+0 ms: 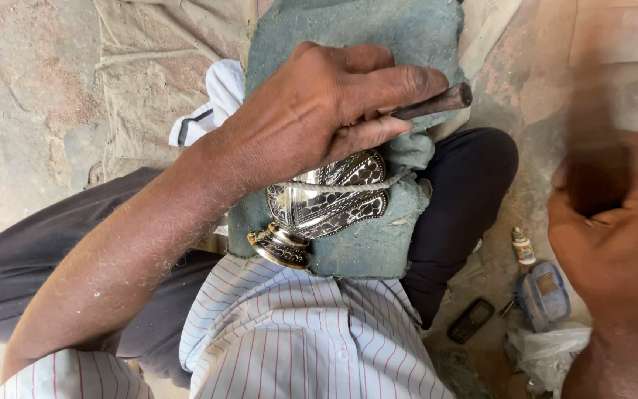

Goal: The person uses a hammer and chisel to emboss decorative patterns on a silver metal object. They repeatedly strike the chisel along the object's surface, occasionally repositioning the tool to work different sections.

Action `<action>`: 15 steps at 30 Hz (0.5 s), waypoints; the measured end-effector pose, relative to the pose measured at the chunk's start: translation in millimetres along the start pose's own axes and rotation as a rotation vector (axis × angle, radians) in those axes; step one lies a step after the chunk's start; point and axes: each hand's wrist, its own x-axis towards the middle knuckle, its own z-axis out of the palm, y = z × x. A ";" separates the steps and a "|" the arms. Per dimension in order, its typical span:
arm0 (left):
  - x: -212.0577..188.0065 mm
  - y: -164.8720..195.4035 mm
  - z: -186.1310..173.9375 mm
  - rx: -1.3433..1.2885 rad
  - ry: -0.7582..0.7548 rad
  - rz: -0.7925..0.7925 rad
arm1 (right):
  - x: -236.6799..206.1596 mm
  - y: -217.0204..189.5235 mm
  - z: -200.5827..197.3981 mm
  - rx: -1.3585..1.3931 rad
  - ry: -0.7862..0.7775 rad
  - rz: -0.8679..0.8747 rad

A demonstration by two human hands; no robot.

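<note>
Down on the dusty floor (31, 89), my left hand (311, 111) holds a punch (437, 101) on the shiny vase (326, 199), my blurry right hand (614, 222) grips a mallet (592, 177), and a crooked hit might dent it.

The person wears a white shirt (297, 347) with thin red stripes, sleeves rolled, and dark trousers (459, 192).

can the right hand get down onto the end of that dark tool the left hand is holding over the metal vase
Probably yes. The right hand is raised to the side, blurred, and the tool end sticks out bare past the left hand fingers, nothing between them above the vase.
</note>
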 end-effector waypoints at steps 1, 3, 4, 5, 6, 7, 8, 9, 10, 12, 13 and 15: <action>0.7 -4.5 0.7 0.002 -0.005 0.003 | -3.4 7.0 -2.9 -0.238 -0.066 -0.047; 1.4 -12.6 1.5 -0.009 -0.003 0.025 | -2.7 17.6 16.6 0.251 0.015 0.046; 1.4 -16.3 1.5 -0.024 0.007 0.028 | -3.0 21.5 19.7 0.250 0.008 0.064; 1.2 -19.6 1.4 -0.031 0.010 0.025 | -3.1 25.1 22.9 0.249 0.001 0.081; 0.7 -22.7 1.1 -0.038 0.014 0.021 | -6.1 27.9 18.8 0.004 -0.044 0.077; 0.2 -25.6 0.7 -0.036 0.007 0.018 | -7.5 30.8 21.2 -0.016 -0.042 0.075; -0.5 -28.2 0.1 -0.035 0.002 0.023 | -8.2 32.6 23.5 -0.037 -0.040 0.073; -1.1 -30.6 -0.4 -0.034 -0.002 0.028 | -4.7 34.0 31.5 0.164 0.005 0.068; -1.7 -32.8 -1.0 -0.036 -0.002 0.025 | -3.5 34.7 32.1 0.167 -0.003 0.073; -2.5 -36.6 -2.0 -0.046 0.000 0.020 | -3.9 34.3 24.8 -0.027 -0.060 0.097; -2.6 -38.3 -2.5 -0.055 0.002 0.020 | -5.6 34.4 20.6 -0.221 -0.108 0.117; -1.7 -41.5 -3.2 -0.060 -0.002 0.036 | -0.2 34.9 40.5 0.225 0.025 0.144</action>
